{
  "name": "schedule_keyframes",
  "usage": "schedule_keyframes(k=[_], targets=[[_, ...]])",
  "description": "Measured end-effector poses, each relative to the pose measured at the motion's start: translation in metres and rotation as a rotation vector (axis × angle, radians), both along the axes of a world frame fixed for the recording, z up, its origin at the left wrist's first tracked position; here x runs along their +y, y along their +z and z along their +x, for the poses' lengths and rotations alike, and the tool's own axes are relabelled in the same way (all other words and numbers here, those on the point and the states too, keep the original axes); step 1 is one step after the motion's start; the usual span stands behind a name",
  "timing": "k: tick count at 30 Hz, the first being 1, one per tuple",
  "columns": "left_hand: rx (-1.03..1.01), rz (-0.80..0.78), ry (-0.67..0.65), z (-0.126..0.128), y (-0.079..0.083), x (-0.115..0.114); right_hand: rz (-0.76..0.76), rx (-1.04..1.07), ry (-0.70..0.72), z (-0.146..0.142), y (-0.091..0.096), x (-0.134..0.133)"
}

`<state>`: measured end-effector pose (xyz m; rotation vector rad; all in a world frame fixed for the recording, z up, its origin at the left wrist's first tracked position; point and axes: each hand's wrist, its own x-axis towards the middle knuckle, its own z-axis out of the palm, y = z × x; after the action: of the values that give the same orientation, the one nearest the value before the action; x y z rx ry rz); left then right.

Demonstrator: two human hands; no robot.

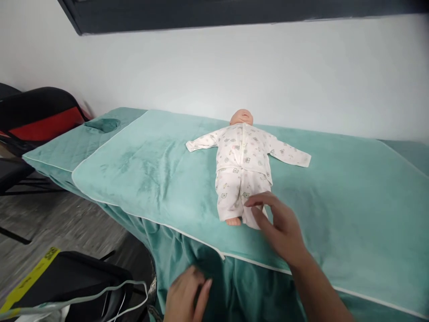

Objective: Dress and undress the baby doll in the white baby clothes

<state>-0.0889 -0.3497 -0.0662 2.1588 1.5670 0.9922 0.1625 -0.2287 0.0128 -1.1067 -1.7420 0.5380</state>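
A baby doll point(241, 117) lies on its back on the green bed cover, its head toward the wall. It wears a white printed long-sleeved top point(243, 145) and matching pants point(229, 192). One bare foot point(233, 221) shows below a pant leg; the other foot is not visible. My right hand point(281, 226) is over the pant leg on the right, thumb and index finger apart with nothing between them. Whether its fingertips touch the cloth I cannot tell. Lower down, in front of the bed's edge, my left hand point(187, 295) hangs loosely bent, thumb apart, with nothing visible in it.
The green cover point(134, 165) has white piping and drapes over the bed's near side. A face hole point(103, 125) is at the bed's left end. Black-and-red chairs point(43, 114) stand at left. A black seat point(77, 281) with a pale cable point(100, 293) is at lower left.
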Motion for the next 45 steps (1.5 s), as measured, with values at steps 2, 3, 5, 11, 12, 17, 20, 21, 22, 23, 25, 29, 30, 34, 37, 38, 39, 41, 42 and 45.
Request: schedule_keyframes(k=[2,3,5,11,12,17,20,21,22,23,25,29,30,34,37,38,39,41,42,45], targets=[[-0.064,-0.031,-0.011,0.018,-0.003,0.031,0.014,-0.203,-0.025,-0.01,0.004,-0.014],[-0.12,-0.035,0.016,0.028,-0.001,0.045,0.028,-0.311,-0.065,-0.014,0.003,-0.018],[-0.252,-0.058,0.065,0.046,0.006,0.067,0.045,-0.504,-0.143,-0.019,-0.002,-0.022],[-0.311,-0.119,0.093,0.073,0.011,0.092,0.038,-0.68,-0.274,-0.031,-0.013,-0.021],[-0.309,-0.126,0.111,0.074,0.011,0.094,0.039,-0.687,-0.284,-0.033,-0.014,-0.019],[-0.295,-0.132,0.115,0.07,0.012,0.102,0.046,-0.71,-0.28,-0.04,-0.017,-0.011],[-0.307,-0.098,0.081,0.064,0.018,0.104,0.037,-0.648,-0.235,-0.041,-0.013,-0.013],[-0.314,-0.083,0.076,0.062,0.02,0.104,0.024,-0.59,-0.216,-0.042,-0.009,-0.015],[-0.317,-0.07,0.075,0.06,0.021,0.104,0.007,-0.516,-0.197,-0.043,-0.005,-0.018],[-0.316,-0.058,0.073,0.058,0.022,0.104,-0.01,-0.441,-0.177,-0.044,-0.001,-0.021],[-0.304,-0.039,0.068,0.054,0.022,0.105,-0.032,-0.345,-0.135,-0.046,0.006,-0.03],[-0.271,-0.036,0.069,0.048,0.014,0.104,0.007,-0.325,-0.054,-0.038,0.001,-0.044],[-0.266,-0.049,0.075,0.046,0.012,0.103,0.025,-0.289,-0.07,-0.032,-0.004,-0.046],[-0.237,-0.023,0.108,0.043,0.008,0.092,0.031,-0.131,-0.36,-0.005,-0.033,-0.052],[-0.165,0.209,0.111,0.05,0.014,0.084,-0.069,-0.148,-0.457,0.008,-0.05,-0.05],[-0.13,0.292,0.094,0.054,0.018,0.084,-0.093,-0.167,-0.442,0.01,-0.054,-0.047],[-0.094,0.354,0.068,0.059,0.022,0.084,-0.107,-0.186,-0.419,0.011,-0.056,-0.044],[-0.02,0.395,0.008,0.07,0.029,0.089,-0.113,-0.201,-0.394,0.01,-0.056,-0.039],[0.017,0.388,-0.017,0.076,0.032,0.092,-0.117,-0.183,-0.397,0.009,-0.055,-0.038],[0.118,0.35,-0.064,0.091,0.04,0.104,-0.128,-0.068,-0.389,0.007,-0.046,-0.039]])
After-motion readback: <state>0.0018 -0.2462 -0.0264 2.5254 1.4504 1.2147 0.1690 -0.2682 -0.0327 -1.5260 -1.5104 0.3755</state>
